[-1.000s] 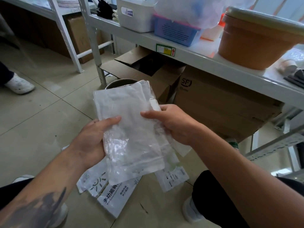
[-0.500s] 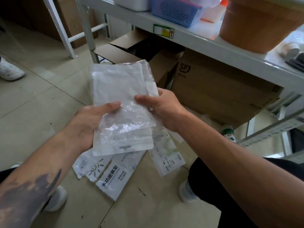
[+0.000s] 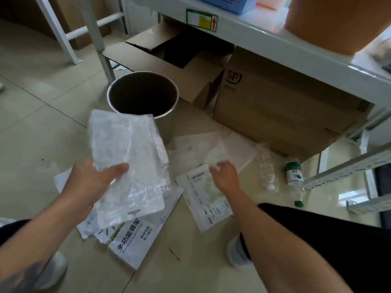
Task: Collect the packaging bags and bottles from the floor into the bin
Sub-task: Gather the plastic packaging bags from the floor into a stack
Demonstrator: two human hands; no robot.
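Note:
My left hand (image 3: 91, 180) grips a stack of clear plastic bags (image 3: 131, 157), held just in front of the round metal bin (image 3: 176, 96), which stands open on the floor. My right hand (image 3: 226, 176) is down at the floor, its fingers pinching the near corner of a translucent bag (image 3: 196, 146). A white and green printed bag (image 3: 207, 199) lies under that hand. A white bag with large black lettering (image 3: 135, 240) lies beneath the held stack. To the right lie a crushed clear bottle (image 3: 265, 166) and a green-labelled bottle (image 3: 294, 178).
A closed cardboard box (image 3: 275, 115) and an open one (image 3: 169, 60) sit under the white metal shelf (image 3: 275, 43), right behind the bin. An orange tub (image 3: 330, 22) stands on the shelf. My shoes (image 3: 237, 252) flank the bags on the tiled floor.
My right hand let go of the held stack and dropped to the bags on the floor. The left hand lowered the stack, uncovering the bin. My view tilted downward.

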